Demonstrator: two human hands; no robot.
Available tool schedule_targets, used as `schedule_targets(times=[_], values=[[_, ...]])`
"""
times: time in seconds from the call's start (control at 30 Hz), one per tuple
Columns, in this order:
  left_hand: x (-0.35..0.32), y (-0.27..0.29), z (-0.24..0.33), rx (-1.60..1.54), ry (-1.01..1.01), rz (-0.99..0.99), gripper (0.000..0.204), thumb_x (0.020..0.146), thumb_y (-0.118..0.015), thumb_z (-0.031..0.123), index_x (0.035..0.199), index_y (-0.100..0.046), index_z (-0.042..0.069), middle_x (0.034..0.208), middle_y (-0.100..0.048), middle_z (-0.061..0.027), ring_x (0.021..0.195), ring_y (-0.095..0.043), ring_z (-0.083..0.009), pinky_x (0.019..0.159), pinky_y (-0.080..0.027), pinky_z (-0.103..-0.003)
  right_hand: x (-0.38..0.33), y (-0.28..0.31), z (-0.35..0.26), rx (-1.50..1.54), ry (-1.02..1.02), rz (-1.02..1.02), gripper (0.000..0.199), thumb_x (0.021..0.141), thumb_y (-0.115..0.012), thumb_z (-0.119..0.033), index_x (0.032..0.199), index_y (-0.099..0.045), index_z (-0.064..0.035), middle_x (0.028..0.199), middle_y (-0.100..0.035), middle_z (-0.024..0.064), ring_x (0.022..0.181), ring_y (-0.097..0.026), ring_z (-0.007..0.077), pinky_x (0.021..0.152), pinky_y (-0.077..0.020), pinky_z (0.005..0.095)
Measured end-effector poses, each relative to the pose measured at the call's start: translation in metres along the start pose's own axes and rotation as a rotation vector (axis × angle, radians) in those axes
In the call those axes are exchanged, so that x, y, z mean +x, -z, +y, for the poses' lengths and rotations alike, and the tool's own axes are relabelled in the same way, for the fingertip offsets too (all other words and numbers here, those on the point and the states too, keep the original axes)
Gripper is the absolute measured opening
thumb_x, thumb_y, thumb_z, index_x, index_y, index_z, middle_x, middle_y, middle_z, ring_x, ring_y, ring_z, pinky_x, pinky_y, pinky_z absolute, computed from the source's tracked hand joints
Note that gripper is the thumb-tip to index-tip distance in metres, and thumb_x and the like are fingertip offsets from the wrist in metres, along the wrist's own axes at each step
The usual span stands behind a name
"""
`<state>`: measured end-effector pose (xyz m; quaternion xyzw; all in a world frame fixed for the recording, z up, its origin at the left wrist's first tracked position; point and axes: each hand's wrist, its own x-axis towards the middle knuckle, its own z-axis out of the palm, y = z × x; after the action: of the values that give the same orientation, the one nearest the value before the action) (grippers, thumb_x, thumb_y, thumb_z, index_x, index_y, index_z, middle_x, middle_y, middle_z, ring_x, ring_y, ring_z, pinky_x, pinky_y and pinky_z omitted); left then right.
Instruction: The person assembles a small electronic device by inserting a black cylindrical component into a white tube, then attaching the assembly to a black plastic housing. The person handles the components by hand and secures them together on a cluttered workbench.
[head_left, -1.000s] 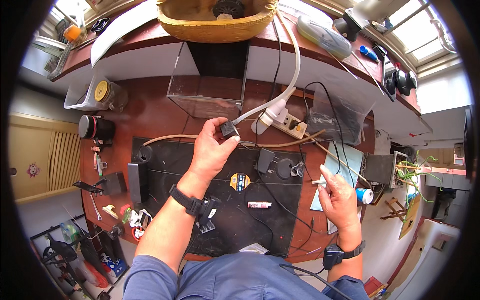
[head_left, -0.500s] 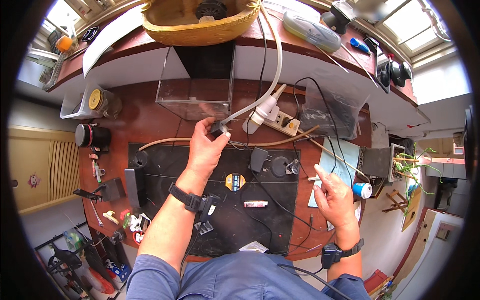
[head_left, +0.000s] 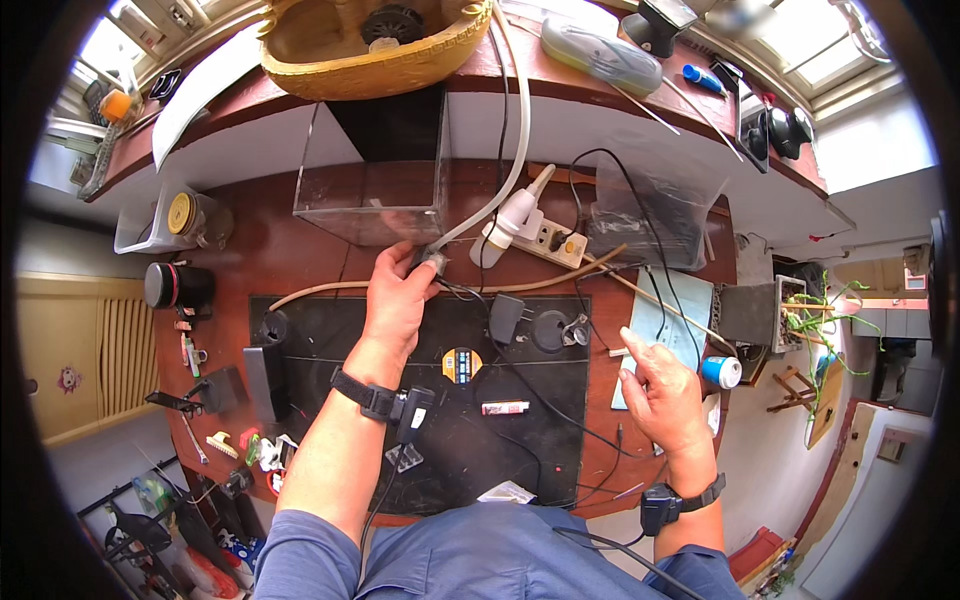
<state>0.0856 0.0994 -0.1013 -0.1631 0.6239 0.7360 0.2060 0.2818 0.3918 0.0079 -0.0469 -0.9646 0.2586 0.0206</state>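
Observation:
My left hand [head_left: 398, 296] reaches forward over the black mat [head_left: 330, 430] and grips a small black plug [head_left: 433, 262] with a thin black cable trailing from it, just left of the white power strip [head_left: 540, 236]. A white adapter [head_left: 513, 213] with a thick white cable sits in that strip. My right hand [head_left: 665, 388] hovers at the mat's right edge over a pale blue sheet [head_left: 665, 325], index finger raised, holding nothing. Both wrists wear black bands.
A clear plastic box [head_left: 372, 190] stands behind my left hand. A black power adapter [head_left: 502, 318] and a round black part [head_left: 549, 330] lie on the mat. A woven basket [head_left: 375, 60] sits on the raised shelf. A black jar [head_left: 170, 285] and small tools lie left; a blue-and-white roll [head_left: 720, 372] right.
My left hand has carried the small black plug forward and slightly left, down toward the desk by the clear box. My right hand has barely moved.

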Motion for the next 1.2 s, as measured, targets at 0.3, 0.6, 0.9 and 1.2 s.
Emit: schedule_targets(times=[0.3,0.6,0.9,1.2], values=[[0.002,-0.005,-0.003,-0.041,0.043,0.029,0.064,0.103,-0.067,0.011,0.157,-0.036,-0.003,0.137,-0.063,-0.0140,0.119,-0.066,-0.0209,0.098,-0.056,-0.041,-0.001,0.000,0.003,0.013,-0.011,0.012,0.054,0.086,-0.078,-0.007,0.139,-0.070,-0.0151,0.083,-0.065,0.0081,0.064,-0.065,0.0279,0.058,-0.0541,0.0406],[0.005,-0.007,-0.005,-0.037,0.072,0.035,0.064,0.100,-0.071,0.012,0.154,-0.039,-0.003,0.139,-0.062,-0.0143,0.122,-0.063,-0.0206,0.099,-0.054,-0.039,0.001,0.001,0.004,-0.014,0.011,0.011,0.053,0.086,-0.078,-0.007,0.138,-0.070,-0.0146,0.081,-0.064,0.0089,0.063,-0.064,0.0298,0.057,-0.0536,0.0411],[0.004,-0.012,-0.005,-0.005,0.086,0.050,0.067,0.100,-0.071,0.013,0.155,-0.037,-0.004,0.145,-0.058,-0.0169,0.127,-0.061,-0.0227,0.102,-0.053,-0.040,0.001,0.003,0.003,0.002,0.018,0.008,0.054,0.087,-0.077,-0.003,0.140,-0.069,-0.0119,0.082,-0.062,0.0101,0.064,-0.061,0.0278,0.061,-0.0521,0.0392],[0.003,-0.016,-0.004,0.050,0.094,0.079,0.069,0.101,-0.069,0.013,0.158,-0.036,-0.004,0.142,-0.059,-0.0157,0.125,-0.060,-0.0234,0.100,-0.055,-0.041,0.000,0.004,0.002,-0.006,0.028,0.043,0.051,0.086,-0.079,-0.007,0.137,-0.070,-0.0136,0.079,-0.063,0.0092,0.063,-0.064,0.0298,0.056,-0.0526,0.0412]])
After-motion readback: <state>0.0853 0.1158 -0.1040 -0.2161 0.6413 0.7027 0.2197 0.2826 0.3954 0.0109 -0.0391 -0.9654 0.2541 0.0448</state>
